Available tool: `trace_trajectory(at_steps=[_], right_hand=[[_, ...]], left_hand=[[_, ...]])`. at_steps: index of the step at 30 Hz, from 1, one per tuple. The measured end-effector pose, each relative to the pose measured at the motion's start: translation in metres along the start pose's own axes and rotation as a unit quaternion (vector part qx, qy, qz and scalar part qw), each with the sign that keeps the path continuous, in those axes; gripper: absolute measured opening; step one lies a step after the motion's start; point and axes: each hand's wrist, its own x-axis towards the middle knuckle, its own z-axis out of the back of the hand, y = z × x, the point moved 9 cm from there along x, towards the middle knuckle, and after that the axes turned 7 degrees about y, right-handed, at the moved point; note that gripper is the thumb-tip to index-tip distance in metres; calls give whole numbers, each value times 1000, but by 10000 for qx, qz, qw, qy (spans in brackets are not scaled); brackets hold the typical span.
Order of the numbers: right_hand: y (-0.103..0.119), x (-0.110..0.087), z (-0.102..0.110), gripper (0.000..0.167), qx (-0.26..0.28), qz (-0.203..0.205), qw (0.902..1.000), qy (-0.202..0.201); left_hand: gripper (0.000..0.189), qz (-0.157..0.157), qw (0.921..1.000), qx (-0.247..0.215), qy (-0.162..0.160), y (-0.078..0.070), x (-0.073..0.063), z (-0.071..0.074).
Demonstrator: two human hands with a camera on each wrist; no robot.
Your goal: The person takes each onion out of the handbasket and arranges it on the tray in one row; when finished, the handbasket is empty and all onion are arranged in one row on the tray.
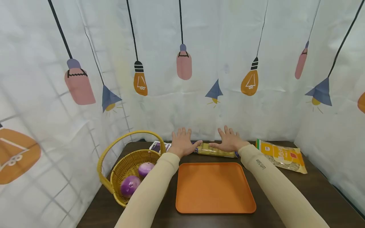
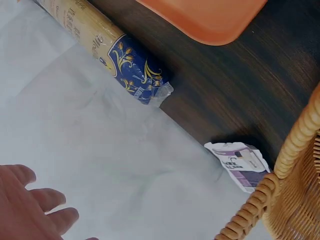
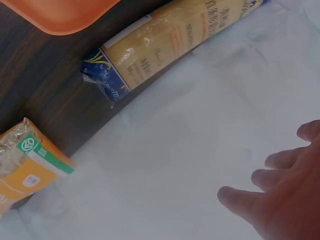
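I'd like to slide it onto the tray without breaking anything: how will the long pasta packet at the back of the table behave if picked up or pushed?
The pasta packet looks long, round and straight, so it probably stays stiff but may roll when pushed. Its glossy film with a crimped end suggests it could slip in the hands. The thin sticks inside would likely snap if bent.

Two hands were in view — the left hand (image 1: pixel 182 143) and the right hand (image 1: pixel 228 140). One orange tray (image 1: pixel 214 187) lay on the table, and one wicker basket (image 1: pixel 119 164) held two purple onions (image 1: pixel 130 185). Three packets were there — one long noodle packet (image 1: pixel 212 150), one yellow bag (image 1: pixel 282 155) and one small purple-and-white packet (image 1: pixel 157 146).
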Motion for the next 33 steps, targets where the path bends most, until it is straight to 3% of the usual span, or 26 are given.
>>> trace_trajectory(at_steps=[10,19,24,33], right_hand=[[10,-1,-8,100,-53,152,9997,-168],[10,-4,-30,102,-54,265,9996,-4],[11,-10,-49,99,550,596,9967,5],[29,-18,-87,94,1280,903,9876,126]], left_hand=[[95,-25,10000,18,-68,2,-7,-6],[91,-414,9988,-248,99,-1,-22,-28],[87,-759,9920,-962,292,-3,-37,-39],[65,-982,9738,-2023,338,0,-76,-42]])
